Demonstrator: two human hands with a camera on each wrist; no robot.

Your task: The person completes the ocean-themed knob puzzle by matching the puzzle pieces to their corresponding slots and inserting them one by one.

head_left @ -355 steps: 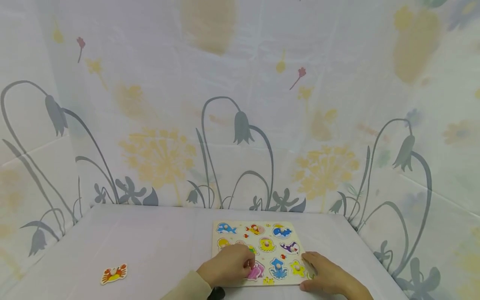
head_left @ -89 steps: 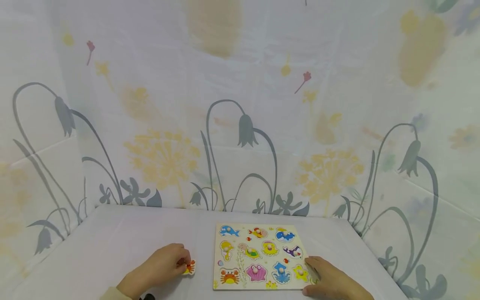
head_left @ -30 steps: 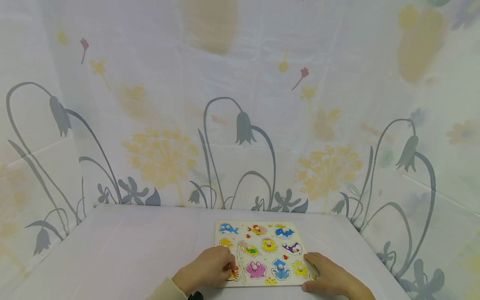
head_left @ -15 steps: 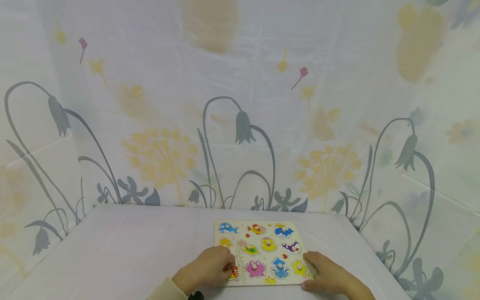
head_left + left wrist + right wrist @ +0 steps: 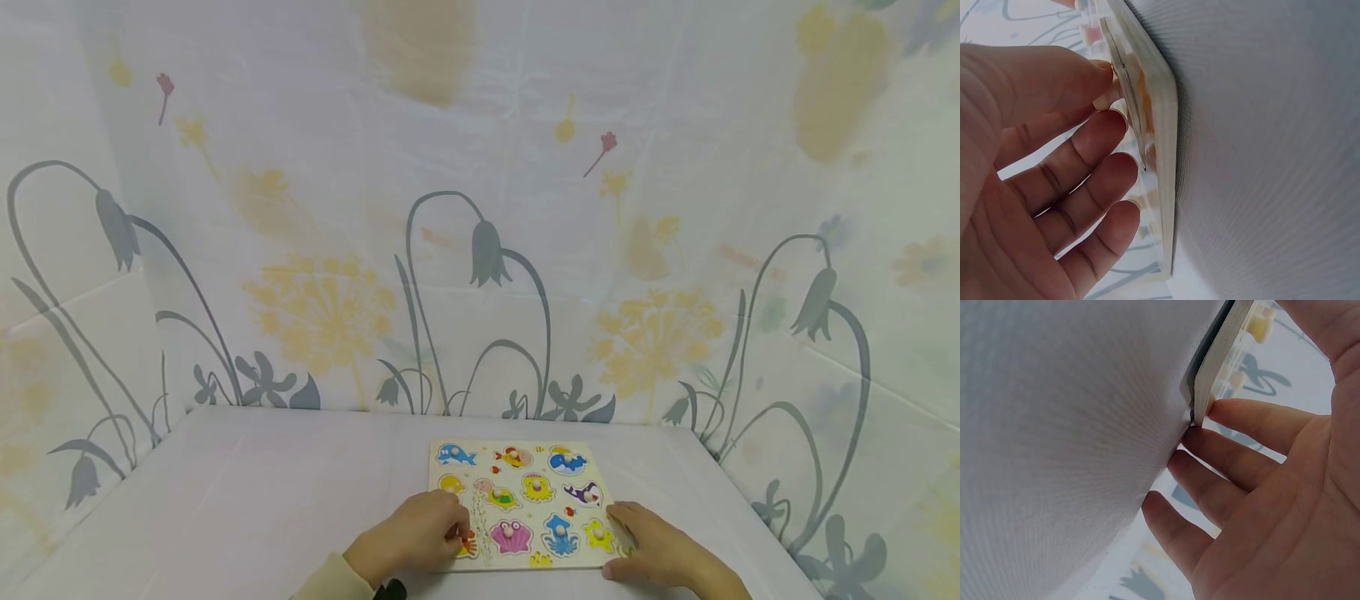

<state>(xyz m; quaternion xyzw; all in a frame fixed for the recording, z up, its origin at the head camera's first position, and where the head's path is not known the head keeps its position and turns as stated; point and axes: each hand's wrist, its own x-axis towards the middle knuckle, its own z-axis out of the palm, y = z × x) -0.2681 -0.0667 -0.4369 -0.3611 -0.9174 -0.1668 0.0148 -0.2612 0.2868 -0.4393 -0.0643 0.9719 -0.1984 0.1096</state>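
Observation:
My left hand point(image 5: 420, 529) is over the near left corner of a cream wooden puzzle board point(image 5: 517, 562). Its thumb and index finger pinch the small wooden knob point(image 5: 1105, 101) of the crab puzzle piece point(image 5: 470, 545), mostly hidden by the fingers in the head view. In the left wrist view the piece point(image 5: 1124, 78) sits at a slant against the board's face, one edge standing off it; the other fingers hang loosely curved. At the board's right edge rests my right hand point(image 5: 663, 546), fingers spread and nearly straight, fingertips against the edge and the tablecloth.
Other knobbed sea-animal pieces sit in the board, among them a pink shell point(image 5: 511, 537), a blue squid point(image 5: 560, 542) and a yellow starfish point(image 5: 598, 536). A white cloth covers the table point(image 5: 262, 492). Behind it hangs a flower-printed curtain point(image 5: 480, 333).
The crab piece lay on the table far left, then was gripped by my left hand and carried right onto the board. Over the last second both hands stay nearly still.

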